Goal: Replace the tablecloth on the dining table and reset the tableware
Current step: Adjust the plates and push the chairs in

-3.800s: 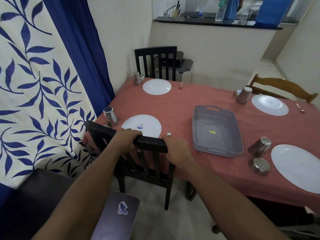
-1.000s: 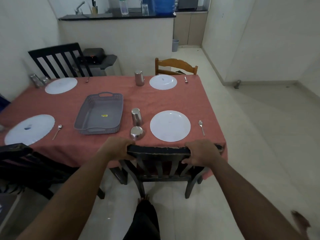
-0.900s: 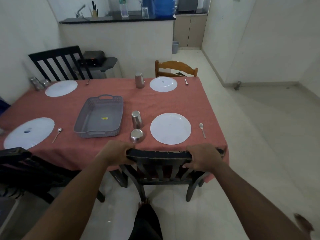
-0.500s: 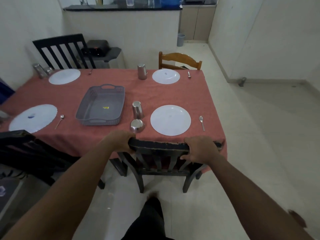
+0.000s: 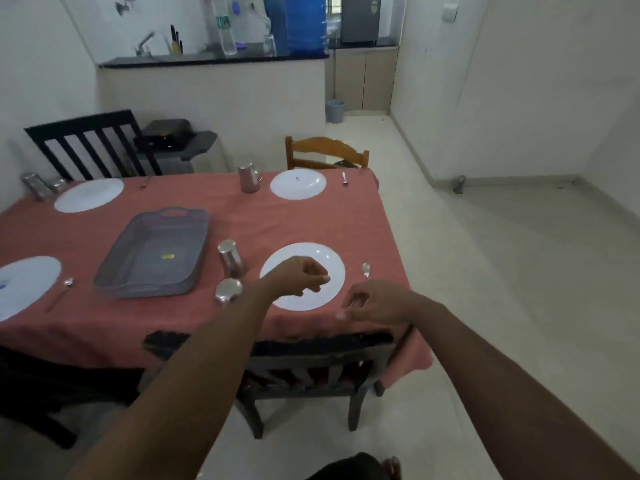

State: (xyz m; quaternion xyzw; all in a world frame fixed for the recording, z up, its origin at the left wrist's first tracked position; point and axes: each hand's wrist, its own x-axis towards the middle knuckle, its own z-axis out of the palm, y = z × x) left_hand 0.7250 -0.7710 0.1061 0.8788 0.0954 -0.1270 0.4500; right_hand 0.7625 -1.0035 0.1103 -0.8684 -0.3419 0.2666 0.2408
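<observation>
Both hands hover: left hand [image 5: 302,276] over plate [image 5: 322,271], right hand [image 5: 372,301] at spoon [image 5: 365,270].

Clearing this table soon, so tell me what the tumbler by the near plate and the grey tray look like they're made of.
Tumbler: probably stainless steel, shiny, with bright reflections.
Grey tray: likely plastic, matte, with moulded handle cutouts and perforated-looking walls.

Cream walls [image 5: 519,81], pale tiled floor [image 5: 502,271], dark kitchen counter [image 5: 214,60], wooden chair [image 5: 327,152]
</observation>
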